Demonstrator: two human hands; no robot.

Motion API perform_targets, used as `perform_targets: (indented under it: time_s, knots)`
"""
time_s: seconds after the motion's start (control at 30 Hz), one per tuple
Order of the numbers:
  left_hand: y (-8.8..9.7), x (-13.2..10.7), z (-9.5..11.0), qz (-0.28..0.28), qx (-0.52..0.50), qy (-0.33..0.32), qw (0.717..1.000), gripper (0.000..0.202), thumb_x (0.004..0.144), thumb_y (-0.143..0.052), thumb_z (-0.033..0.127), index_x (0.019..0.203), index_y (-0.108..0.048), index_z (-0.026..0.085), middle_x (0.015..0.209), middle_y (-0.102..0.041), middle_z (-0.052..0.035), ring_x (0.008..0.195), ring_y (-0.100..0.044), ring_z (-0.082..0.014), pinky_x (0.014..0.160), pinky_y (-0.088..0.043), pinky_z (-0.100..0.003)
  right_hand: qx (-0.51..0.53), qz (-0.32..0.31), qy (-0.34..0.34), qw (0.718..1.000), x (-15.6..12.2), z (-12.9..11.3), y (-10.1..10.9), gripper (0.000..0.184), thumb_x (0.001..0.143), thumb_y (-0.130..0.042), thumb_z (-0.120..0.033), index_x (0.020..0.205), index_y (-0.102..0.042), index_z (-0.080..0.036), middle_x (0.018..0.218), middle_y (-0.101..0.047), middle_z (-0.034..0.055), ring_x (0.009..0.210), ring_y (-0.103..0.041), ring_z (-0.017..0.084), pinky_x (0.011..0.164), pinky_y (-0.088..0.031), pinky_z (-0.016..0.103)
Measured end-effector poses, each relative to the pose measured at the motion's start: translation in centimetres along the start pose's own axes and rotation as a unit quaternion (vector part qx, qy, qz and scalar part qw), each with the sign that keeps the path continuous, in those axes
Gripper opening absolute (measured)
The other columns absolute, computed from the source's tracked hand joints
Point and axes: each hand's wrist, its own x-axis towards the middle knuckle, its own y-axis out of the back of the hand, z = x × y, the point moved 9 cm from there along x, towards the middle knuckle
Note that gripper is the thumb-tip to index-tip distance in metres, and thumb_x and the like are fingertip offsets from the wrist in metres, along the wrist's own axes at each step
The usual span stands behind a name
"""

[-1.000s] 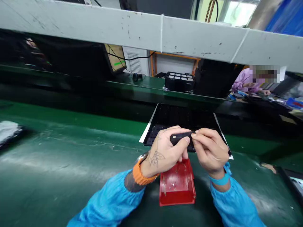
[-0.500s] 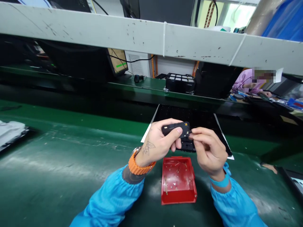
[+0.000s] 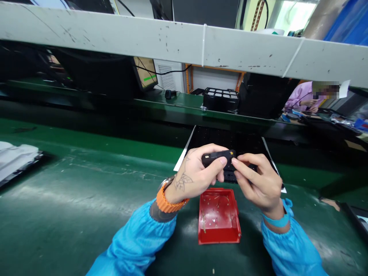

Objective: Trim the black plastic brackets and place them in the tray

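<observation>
My left hand (image 3: 198, 174) is closed around a small flat black plastic part (image 3: 213, 156) with small gold-coloured contacts, thumb on top. My right hand (image 3: 260, 182) has its fingertips pinched together at the part's right end; whatever sits between them is too small or hidden. Below the hands stands a red plastic bin (image 3: 219, 239) with several tiny pieces scattered in it. Beyond and beneath my hands lies a black tray (image 3: 208, 134) on a white sheet (image 3: 184, 151), partly covered by the hands.
A grey beam (image 3: 184, 40) crosses above the green bench (image 3: 86, 218). At the back sit a black box with white-topped compartments (image 3: 220, 100), a handheld scanner (image 3: 170, 94) and a monitor (image 3: 146, 73). White material (image 3: 17, 161) lies at far left. Another person (image 3: 301, 96) works at far right.
My right fingertips have moved up against the right end of the black part, which is tilted more edge-on. The whole view has shifted slightly.
</observation>
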Motion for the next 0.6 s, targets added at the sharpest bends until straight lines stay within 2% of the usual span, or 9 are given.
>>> perform_targets:
  time_s: [0.13,0.2,0.33,0.4,0.5,0.6]
  knots:
    - [0.0,-0.3,0.4,-0.028,0.001,0.008,1.0,0.026,0.094,-0.067,0.03,0.111,-0.07,0.01,0.058,-0.066,0.001,0.044,-0.055,-0.0084,0.042,-0.044,-0.016,0.034,-0.025,0.025,0.999,0.4,-0.5,0.6,0.033,0.09,-0.069,-0.001,0.116,-0.076,-0.019,0.101,-0.07,0.0107,0.086,-0.065,0.022,0.068,-0.057,0.035]
    - [0.0,-0.4,0.5,-0.043,0.007,0.013,0.999,0.025,0.094,-0.067,0.029,0.111,-0.07,0.01,0.057,-0.066,0.0011,0.043,-0.055,-0.0084,0.042,-0.044,-0.016,0.109,-0.053,0.01,0.993,0.6,-0.3,0.7,0.027,0.09,-0.067,-0.001,0.109,-0.078,-0.018,0.093,-0.07,0.009,0.081,-0.063,0.02,0.067,-0.055,0.035]
    - [0.1,-0.4,0.8,-0.052,0.041,0.006,0.998,0.023,0.094,-0.066,0.027,0.11,-0.07,0.011,0.058,-0.067,0.0008,0.043,-0.055,-0.0083,0.042,-0.044,-0.016,0.272,-0.099,-0.028,0.957,0.8,-0.1,0.5,0.022,0.09,-0.063,-0.005,0.102,-0.076,-0.018,0.082,-0.071,0.0053,0.071,-0.064,0.019,0.067,-0.056,0.037]
    - [-0.2,-0.5,1.0,-0.063,0.056,-0.004,0.996,0.021,0.094,-0.065,0.024,0.11,-0.07,0.012,0.058,-0.067,0.001,0.044,-0.055,-0.0081,0.043,-0.045,-0.016,0.261,-0.083,-0.038,0.961,0.9,0.0,0.7,0.025,0.09,-0.064,-0.005,0.108,-0.076,-0.019,0.082,-0.072,0.0048,0.07,-0.065,0.019,0.066,-0.055,0.037]
    - [-0.7,-0.7,1.5,-0.063,0.074,-0.033,0.995,0.019,0.093,-0.063,0.02,0.108,-0.07,0.012,0.063,-0.067,0.0007,0.049,-0.061,-0.0091,0.046,-0.047,-0.017,0.164,-0.058,-0.042,0.984,1.0,-0.1,1.0,0.032,0.091,-0.064,-0.003,0.117,-0.075,-0.019,0.083,-0.074,0.005,0.069,-0.065,0.018,0.063,-0.053,0.034]
    - [-0.7,-0.9,2.5,-0.04,0.1,-0.07,0.992,0.015,0.092,-0.064,0.018,0.104,-0.07,0.012,0.081,-0.068,-0.0024,0.054,-0.066,-0.0091,0.049,-0.051,-0.018,0.13,-0.06,-0.036,0.989,1.1,-0.6,0.9,0.028,0.093,-0.062,-0.002,0.11,-0.076,-0.019,0.082,-0.075,0.0044,0.068,-0.064,0.017,0.065,-0.053,0.034]
